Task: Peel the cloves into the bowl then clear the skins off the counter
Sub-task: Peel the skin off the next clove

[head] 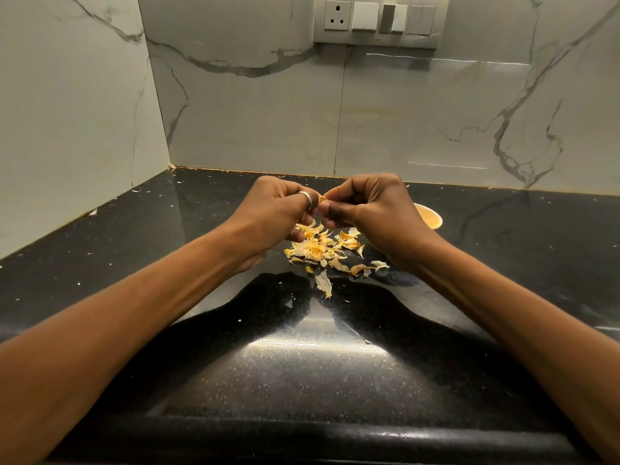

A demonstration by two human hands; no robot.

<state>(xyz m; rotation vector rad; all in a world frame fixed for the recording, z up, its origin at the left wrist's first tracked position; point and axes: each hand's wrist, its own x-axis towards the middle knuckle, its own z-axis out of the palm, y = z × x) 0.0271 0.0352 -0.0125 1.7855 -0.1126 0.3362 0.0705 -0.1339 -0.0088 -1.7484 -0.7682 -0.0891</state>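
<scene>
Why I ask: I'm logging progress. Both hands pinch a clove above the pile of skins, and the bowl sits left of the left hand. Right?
Not quite. The head view shows the bowl to the right, partly hidden behind the right hand, not left of the left hand. The rest holds: both hands pinch a clove above the pile of skins.

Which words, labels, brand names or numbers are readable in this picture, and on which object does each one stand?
None: no readable text in this view.
Switch panel: socket and plain switches, no lettering.
Bowl, partly hidden behind the right hand: plain.
Ring on the left hand: no engraving visible.
Clove pinched by both hands: unmarked.
</scene>
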